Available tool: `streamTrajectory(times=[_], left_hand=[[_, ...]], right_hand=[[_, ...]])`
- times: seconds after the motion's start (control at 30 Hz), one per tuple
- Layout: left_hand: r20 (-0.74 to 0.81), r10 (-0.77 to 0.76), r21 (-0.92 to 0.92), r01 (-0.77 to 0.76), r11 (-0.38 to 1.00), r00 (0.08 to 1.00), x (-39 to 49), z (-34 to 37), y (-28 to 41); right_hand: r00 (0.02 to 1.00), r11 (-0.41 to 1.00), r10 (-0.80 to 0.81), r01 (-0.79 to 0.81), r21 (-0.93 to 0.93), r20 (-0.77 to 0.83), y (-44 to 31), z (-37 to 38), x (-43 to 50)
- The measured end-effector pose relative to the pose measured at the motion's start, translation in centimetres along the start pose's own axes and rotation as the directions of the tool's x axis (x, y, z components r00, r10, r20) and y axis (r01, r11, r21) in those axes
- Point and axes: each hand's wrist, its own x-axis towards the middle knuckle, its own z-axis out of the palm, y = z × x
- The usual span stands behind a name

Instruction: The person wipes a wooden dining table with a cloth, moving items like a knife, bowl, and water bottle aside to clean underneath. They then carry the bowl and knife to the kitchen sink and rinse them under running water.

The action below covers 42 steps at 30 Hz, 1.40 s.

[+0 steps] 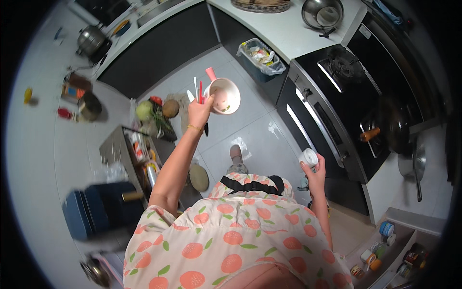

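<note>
Out in front of me, my left hand (199,115) grips a white bowl (231,94) with a pink handle (210,73). Small green and brown bits cling to the bowl's inside. The same hand holds several slim utensils, among them a red one (200,92) and a white one (195,86); their lower ends are hidden. A dark tip shows just below that hand. Lower at the right, my right hand (316,174) has its fingers around a small round white container (308,158), beside the black cabinet front.
A gas stove (348,104) with a dark wok (395,126) runs along the right. A lined trash bin (261,61) stands by the counter (267,27). Vegetables (153,113) and a storage rack (124,148) are at left. Jars (377,249) fill shelves at lower right.
</note>
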Motion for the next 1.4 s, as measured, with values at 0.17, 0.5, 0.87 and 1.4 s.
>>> streamTrajectory(times=[0.17, 0.5, 0.87, 1.4], left_hand=[[0.131, 0.295, 0.335, -0.322, 0.886, 0.947, 14.3, 8.3, 7.4], [0.626, 0.741, 0.331, -0.943, 0.03, 0.243, 30.8, 24.3, 11.8], [0.684, 0.596, 0.357, -0.906, 0.229, 0.42, 37.9, 26.9, 14.1], [0.374, -0.088, -0.574, 0.306, 0.759, 0.923, 65.9, 2.4, 6.1]], right_hand=[[0.983, 0.994, 0.106, -0.099, 0.053, -0.147, -1.6, 4.2, 6.2], [0.972, 0.998, 0.058, -0.064, -0.021, -0.227, -4.4, 6.7, 22.2], [0.985, 0.973, -0.132, 0.107, -0.203, -0.114, -13.1, 11.9, 41.7], [0.945, 0.94, -0.327, 0.323, -0.111, -0.022, -23.5, 47.4, 62.8]])
